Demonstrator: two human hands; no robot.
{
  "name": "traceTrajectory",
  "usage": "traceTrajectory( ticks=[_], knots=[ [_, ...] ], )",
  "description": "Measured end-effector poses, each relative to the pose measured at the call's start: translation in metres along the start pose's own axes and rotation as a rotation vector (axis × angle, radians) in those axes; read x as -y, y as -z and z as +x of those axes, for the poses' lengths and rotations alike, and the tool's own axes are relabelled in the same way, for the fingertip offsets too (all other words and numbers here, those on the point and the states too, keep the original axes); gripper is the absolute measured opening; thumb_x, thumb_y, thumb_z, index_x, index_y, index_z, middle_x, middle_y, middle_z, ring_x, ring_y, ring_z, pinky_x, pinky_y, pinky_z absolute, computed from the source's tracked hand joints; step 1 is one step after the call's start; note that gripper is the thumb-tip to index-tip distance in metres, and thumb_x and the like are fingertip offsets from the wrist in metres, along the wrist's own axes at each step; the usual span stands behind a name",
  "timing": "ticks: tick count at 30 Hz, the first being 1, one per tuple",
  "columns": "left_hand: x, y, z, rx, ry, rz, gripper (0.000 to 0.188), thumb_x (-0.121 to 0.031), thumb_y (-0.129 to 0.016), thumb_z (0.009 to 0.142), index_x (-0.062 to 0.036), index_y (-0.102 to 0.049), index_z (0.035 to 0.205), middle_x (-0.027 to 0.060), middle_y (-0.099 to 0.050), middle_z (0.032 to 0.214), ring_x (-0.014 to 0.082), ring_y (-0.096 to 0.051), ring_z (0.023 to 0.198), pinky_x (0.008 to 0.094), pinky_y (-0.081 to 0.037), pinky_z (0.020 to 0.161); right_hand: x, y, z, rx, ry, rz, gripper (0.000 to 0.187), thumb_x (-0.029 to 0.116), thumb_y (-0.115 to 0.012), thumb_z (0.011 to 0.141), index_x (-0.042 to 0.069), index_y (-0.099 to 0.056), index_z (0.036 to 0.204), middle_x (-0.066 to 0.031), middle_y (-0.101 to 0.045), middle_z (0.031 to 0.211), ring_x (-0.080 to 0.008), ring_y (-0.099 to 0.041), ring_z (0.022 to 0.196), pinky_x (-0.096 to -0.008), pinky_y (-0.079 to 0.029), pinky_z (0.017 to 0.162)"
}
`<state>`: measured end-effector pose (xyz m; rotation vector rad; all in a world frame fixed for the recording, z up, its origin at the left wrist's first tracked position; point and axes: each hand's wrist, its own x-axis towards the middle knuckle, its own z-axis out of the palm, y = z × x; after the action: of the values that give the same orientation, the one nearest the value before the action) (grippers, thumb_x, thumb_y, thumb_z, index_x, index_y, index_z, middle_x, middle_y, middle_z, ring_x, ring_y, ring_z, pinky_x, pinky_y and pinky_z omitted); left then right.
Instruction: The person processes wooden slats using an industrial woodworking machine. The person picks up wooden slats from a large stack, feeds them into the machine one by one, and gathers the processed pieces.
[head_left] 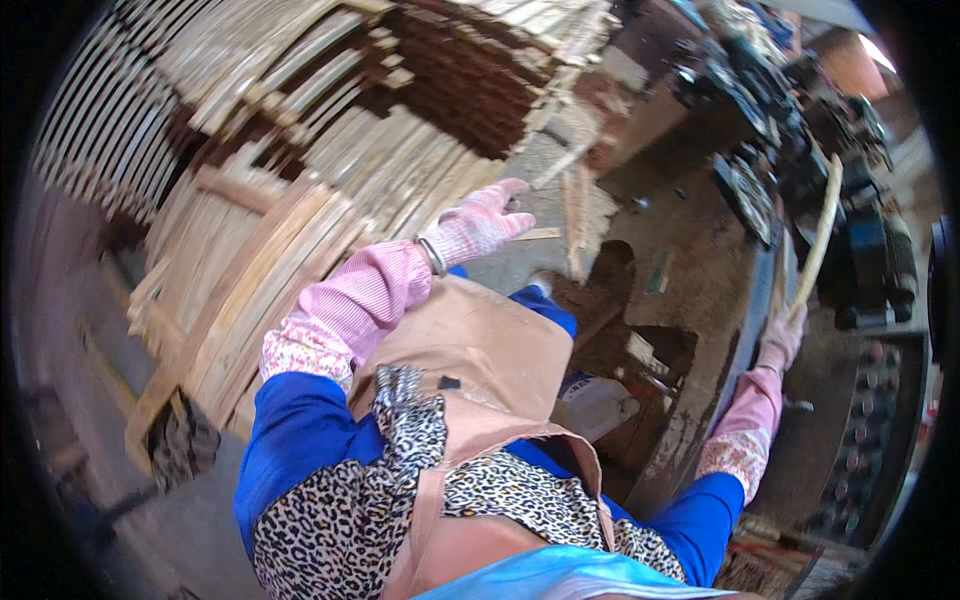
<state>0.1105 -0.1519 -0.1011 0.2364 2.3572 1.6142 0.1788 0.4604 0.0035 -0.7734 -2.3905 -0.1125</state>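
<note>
Left hand (478,222), in a pale pink knitted glove: the fingers are loosely spread, and nothing is visible in its grasp. Right hand (780,340), similarly gloved: the fingers close around the lower end of a slender wooden strip (822,235), which rises beyond this hand, slightly bowed, toward a dark metal machine (745,195). Exact finger placement on the strip is too small to tell.

A long stack of planed wooden slats (265,290) lies to the left of the left hand; a second pile of boards (450,75) rises beyond it. Narrow wooden offcuts (574,215) lie just to the right of the left hand, apart from its fingertips. Between the two hands extends a brown, dusty surface (695,250), whose long edge runs close beside the right hand. A dark control panel (868,430) bearing a row of round knobs stands to the right of the right hand and nearer the body. Below the left hand, a tan apron (465,340) covers the lap. Pink sleeve covers (385,290) enclose both forearms, with blue sleeves (300,430) above them.
</note>
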Motion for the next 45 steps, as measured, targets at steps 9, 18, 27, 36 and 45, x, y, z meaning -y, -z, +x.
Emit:
traceTrajectory(
  ticks=[9, 18, 27, 36, 45],
  knots=[
    [0.121, 0.103, -0.187, -0.353, -0.171, 0.994, 0.070, -0.009, -0.065, 0.075, -0.0038, -0.050, 0.143, 0.0233, -0.053, 0.138, 0.0414, -0.047, 0.132, 0.0484, -0.037, 0.114, -0.040, 0.093, -0.138, 0.265, 0.086, -0.012, 0.048, 0.026, -0.058, 0.099, 0.008, -0.053, 0.143, -0.0243, -0.064, 0.118, -0.0414, -0.061, 0.110, -0.0471, -0.047, 0.096],
    [0.170, 0.128, -0.286, -0.254, 0.236, 1.298, 0.093, -0.004, -0.065, 0.075, -0.0070, -0.024, 0.158, 0.0199, -0.029, 0.160, 0.0405, -0.027, 0.148, 0.0508, -0.019, 0.124, -0.033, 0.125, -0.172, 0.093, 0.072, -0.078, 0.040, 0.025, -0.070, 0.090, 0.016, -0.065, 0.129, -0.0186, -0.067, 0.115, -0.0376, -0.062, 0.108, -0.0467, -0.050, 0.095],
    [0.040, 0.131, -0.123, -0.373, 0.148, 0.412, 0.074, -0.005, -0.063, 0.083, -0.0001, -0.036, 0.151, 0.0183, -0.054, 0.128, 0.0308, -0.053, 0.114, 0.0366, -0.046, 0.101, -0.055, 0.010, -0.016, 0.003, 0.149, 0.016, 0.039, 0.040, -0.064, 0.092, 0.017, -0.071, 0.123, -0.0171, -0.072, 0.105, -0.0379, -0.066, 0.098, -0.0476, -0.052, 0.091],
    [-0.079, 0.030, 0.094, -0.512, -0.208, -0.787, 0.049, -0.006, -0.073, 0.076, -0.0028, -0.054, 0.122, 0.0067, -0.061, 0.083, 0.0187, -0.062, 0.075, 0.0375, -0.054, 0.069, 0.250, 0.083, -0.146, 1.111, 0.496, 1.013, 0.073, 0.025, -0.076, 0.089, 0.006, -0.042, 0.152, -0.0160, -0.049, 0.150, -0.0247, -0.045, 0.140, -0.0327, -0.033, 0.117],
    [-0.134, -0.088, 0.093, 0.212, -0.264, -0.601, 0.075, -0.026, -0.064, 0.097, -0.0002, -0.026, 0.156, 0.0132, -0.057, 0.130, 0.0221, -0.058, 0.119, 0.0387, -0.049, 0.099, 0.125, 0.183, -0.191, 0.538, -0.194, 0.943, 0.069, 0.009, -0.067, 0.091, -0.002, -0.036, 0.152, -0.0169, -0.046, 0.150, -0.0258, -0.048, 0.136, -0.0356, -0.038, 0.114]
  ],
)
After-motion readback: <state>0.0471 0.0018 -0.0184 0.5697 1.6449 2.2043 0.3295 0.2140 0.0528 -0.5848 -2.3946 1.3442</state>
